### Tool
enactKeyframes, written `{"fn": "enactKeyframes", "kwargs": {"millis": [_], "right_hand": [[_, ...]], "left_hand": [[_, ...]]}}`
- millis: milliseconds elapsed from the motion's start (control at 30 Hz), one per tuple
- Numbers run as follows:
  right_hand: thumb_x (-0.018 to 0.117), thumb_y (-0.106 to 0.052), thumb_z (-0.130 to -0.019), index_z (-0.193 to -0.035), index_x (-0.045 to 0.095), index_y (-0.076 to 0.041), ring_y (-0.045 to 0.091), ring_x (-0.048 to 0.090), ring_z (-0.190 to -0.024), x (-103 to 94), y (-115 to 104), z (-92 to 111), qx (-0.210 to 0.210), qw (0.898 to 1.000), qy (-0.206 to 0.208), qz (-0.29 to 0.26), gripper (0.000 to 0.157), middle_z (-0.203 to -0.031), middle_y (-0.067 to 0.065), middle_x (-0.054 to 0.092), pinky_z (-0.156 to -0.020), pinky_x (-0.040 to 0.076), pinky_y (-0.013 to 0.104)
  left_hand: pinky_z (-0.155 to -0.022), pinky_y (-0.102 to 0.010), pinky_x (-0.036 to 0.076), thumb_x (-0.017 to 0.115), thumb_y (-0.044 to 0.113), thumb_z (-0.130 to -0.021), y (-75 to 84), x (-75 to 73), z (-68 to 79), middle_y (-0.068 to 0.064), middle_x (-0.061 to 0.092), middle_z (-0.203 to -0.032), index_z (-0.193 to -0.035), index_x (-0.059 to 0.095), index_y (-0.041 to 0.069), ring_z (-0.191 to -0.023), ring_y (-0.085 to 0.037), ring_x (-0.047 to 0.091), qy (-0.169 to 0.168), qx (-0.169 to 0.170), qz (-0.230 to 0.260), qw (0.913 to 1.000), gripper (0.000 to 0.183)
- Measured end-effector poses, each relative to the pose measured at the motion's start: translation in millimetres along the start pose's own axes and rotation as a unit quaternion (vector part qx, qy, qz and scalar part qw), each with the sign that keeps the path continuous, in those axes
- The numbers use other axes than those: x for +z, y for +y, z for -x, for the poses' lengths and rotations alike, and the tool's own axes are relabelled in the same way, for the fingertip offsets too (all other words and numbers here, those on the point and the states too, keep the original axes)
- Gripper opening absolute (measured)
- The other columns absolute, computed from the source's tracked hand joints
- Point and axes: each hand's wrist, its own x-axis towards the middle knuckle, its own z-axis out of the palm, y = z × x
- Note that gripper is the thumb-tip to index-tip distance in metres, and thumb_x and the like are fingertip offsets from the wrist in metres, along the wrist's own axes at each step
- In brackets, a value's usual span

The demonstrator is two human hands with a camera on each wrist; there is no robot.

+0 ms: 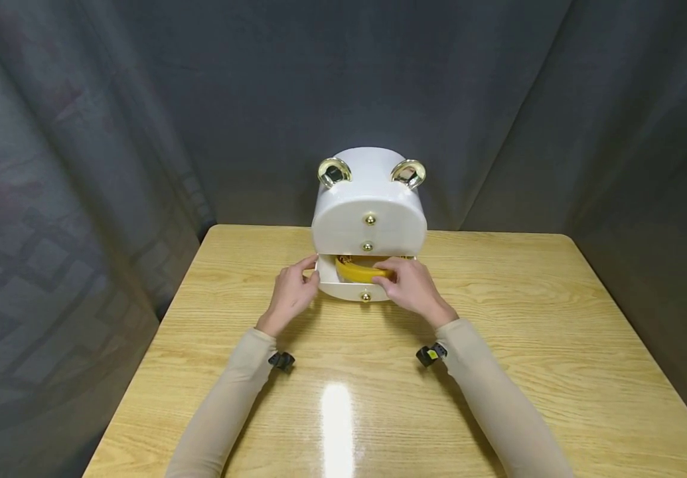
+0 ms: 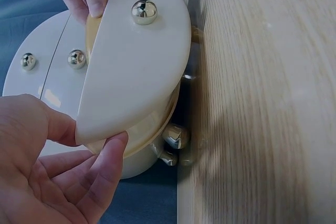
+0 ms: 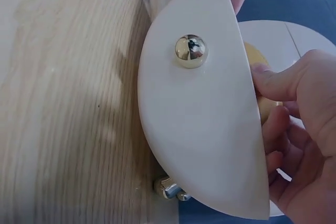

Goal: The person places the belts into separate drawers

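Observation:
A white rounded box (image 1: 349,232) with gold knobs stands on the table, its bottom drawer (image 1: 337,289) pulled out. Inside that drawer lies a yellow banana (image 1: 358,272), tilted slightly. My right hand (image 1: 413,285) grips the banana's right end between thumb and fingers, as the right wrist view also shows. At the drawer's left side, my left hand (image 1: 292,292) pinches the edge; in the left wrist view the thumb lies at the drawer front's (image 2: 131,72) corner and a fingertip rests under its side. The banana's far right tip is hidden by my right hand.
Two gold rings like ears (image 1: 334,173) stick up from the box top. Small gold feet (image 2: 175,136) hold the box off the wooden table (image 1: 498,345). Grey curtains (image 1: 379,73) hang close behind and on both sides.

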Motion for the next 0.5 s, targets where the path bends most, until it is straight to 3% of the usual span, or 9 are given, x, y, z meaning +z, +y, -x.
{"fn": "enactKeyframes", "kwargs": {"millis": [200,400,500], "right_hand": [[0.083,-0.022,-0.093,-0.119,0.081,-0.007,0.024,0.067,-0.089,2.5,2.5,-9.3,0.032,0.999,-0.017,-0.021,0.03,-0.117,0.012,0.081,-0.084,0.054,0.042],[0.086,-0.023,-0.09,-0.117,0.081,-0.005,0.037,0.068,-0.124,5.4,6.0,-17.2,0.052,0.998,-0.02,-0.04,0.033,-0.124,0.016,0.078,-0.108,0.052,0.054],[0.087,-0.024,-0.089,-0.115,0.082,-0.005,0.038,0.068,-0.125,6.7,6.8,-20.4,0.061,0.997,-0.023,-0.045,0.032,-0.123,0.016,0.079,-0.108,0.052,0.054]], "left_hand": [[-0.056,-0.026,0.05,0.055,0.018,-0.105,-1.1,-0.4,-0.1,-0.017,0.072,-0.138,-0.152,0.059,0.009,-0.07,-0.014,0.069,0.001,0.001,-0.001,1.0,0.048],[-0.056,-0.026,0.049,0.055,0.018,-0.105,-1.7,-0.6,-0.4,-0.018,0.072,-0.138,-0.152,0.059,0.008,-0.067,-0.012,0.067,0.001,0.005,-0.002,1.0,0.048],[-0.057,-0.026,0.049,0.055,0.018,-0.104,-1.5,-0.9,-0.6,-0.017,0.073,-0.137,-0.151,0.06,0.008,-0.066,-0.012,0.067,0.003,0.007,-0.002,1.0,0.048]]}}
